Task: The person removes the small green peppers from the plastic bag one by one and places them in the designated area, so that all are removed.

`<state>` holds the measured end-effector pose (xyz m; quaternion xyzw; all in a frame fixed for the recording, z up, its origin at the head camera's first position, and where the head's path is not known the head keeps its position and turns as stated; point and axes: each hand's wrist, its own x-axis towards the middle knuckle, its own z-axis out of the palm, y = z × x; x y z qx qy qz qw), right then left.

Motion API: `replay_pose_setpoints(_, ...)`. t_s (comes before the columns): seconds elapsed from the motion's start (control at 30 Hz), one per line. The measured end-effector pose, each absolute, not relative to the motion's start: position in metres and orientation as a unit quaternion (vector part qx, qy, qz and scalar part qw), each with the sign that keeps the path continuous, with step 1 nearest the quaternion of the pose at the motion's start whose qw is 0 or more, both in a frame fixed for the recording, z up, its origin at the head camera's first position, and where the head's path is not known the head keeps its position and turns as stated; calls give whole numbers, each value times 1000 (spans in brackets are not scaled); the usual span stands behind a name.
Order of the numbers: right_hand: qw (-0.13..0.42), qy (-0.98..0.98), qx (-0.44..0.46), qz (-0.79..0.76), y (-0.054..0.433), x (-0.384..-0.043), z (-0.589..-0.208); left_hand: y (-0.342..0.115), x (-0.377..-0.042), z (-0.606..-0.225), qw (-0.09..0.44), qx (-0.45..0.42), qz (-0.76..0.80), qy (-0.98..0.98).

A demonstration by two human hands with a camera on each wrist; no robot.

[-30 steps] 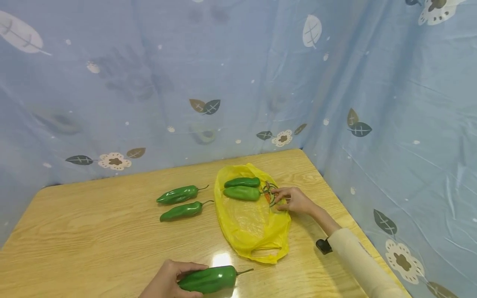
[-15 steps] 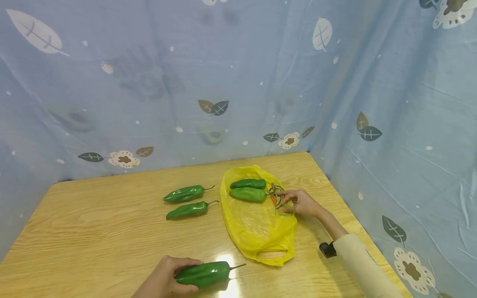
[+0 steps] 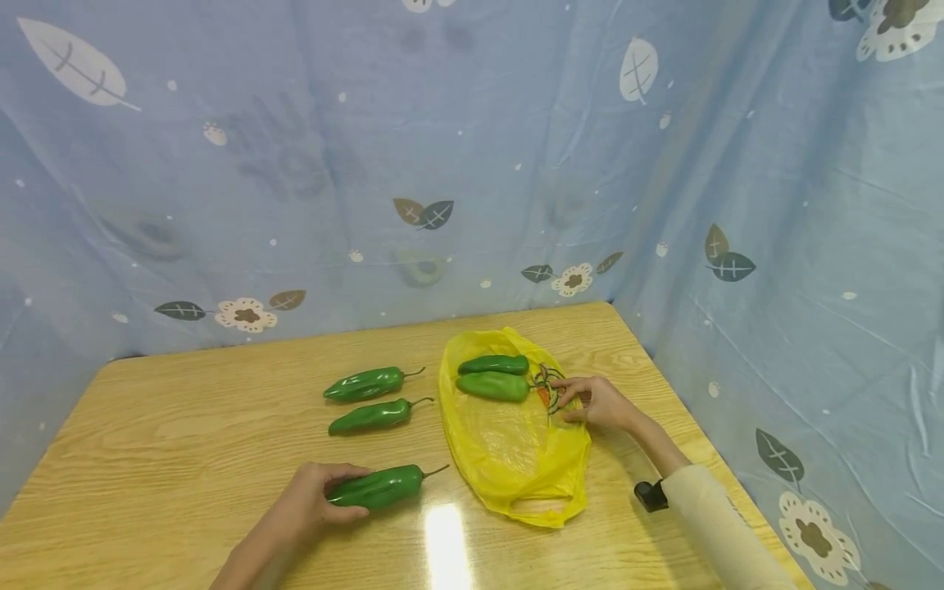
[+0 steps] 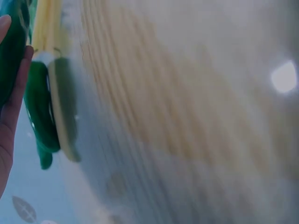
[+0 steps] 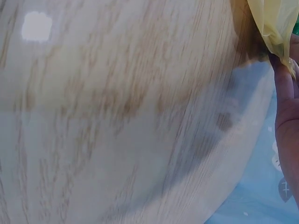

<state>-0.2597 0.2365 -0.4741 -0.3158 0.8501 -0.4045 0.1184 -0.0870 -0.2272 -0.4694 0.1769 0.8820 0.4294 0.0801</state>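
Observation:
My left hand (image 3: pixel 317 496) grips a large green pepper (image 3: pixel 387 486) by its blunt end, with its thin stem pointing right. In the left wrist view, the held pepper (image 4: pixel 11 51) fills the upper left edge. My right hand (image 3: pixel 601 406) holds the right edge of a yellow plastic bag (image 3: pixel 509 459); in the right wrist view, the gathered plastic (image 5: pixel 275 28) lies between thumb and fingers. On the bag lie a dark green pepper (image 3: pixel 494 365) and a lighter green pepper (image 3: pixel 492 386), side by side. A printed pattern (image 3: pixel 546 390) shows near my right fingers.
Left of the bag, two more green peppers, an upper one (image 3: pixel 367 383) and a lower one (image 3: pixel 372 416), lie on the wooden table (image 3: pixel 192 459). A blue patterned curtain (image 3: pixel 295 164) hangs behind and to the right. A black wrist device (image 3: pixel 651 496) sits at my right cuff.
My left hand has carried the large pepper away from me and leftward, nearer the two table peppers. The head view has shifted slightly. My right hand stays at the bag's edge.

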Motion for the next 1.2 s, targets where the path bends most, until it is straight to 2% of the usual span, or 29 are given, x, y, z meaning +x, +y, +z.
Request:
replay_pose_setpoints(0.2, 122, 847, -313, -412, 240, -261, -474, -238, -101, -473, 56, 178, 415, 890)
replay_pose_setpoints(0.53, 102, 848, -330, -402, 241, -263, -477, -245, -120, -484, 58, 185, 393, 899)
replay_pose_setpoints(0.77, 103, 852, -319, -401, 242, -261, -475, -241, -131, -488, 39, 204, 375, 903)
replay_pose_setpoints(1.2, 117, 849, -313, -409, 241, -259, -474, -239, -134, -489, 81, 193, 412, 887)
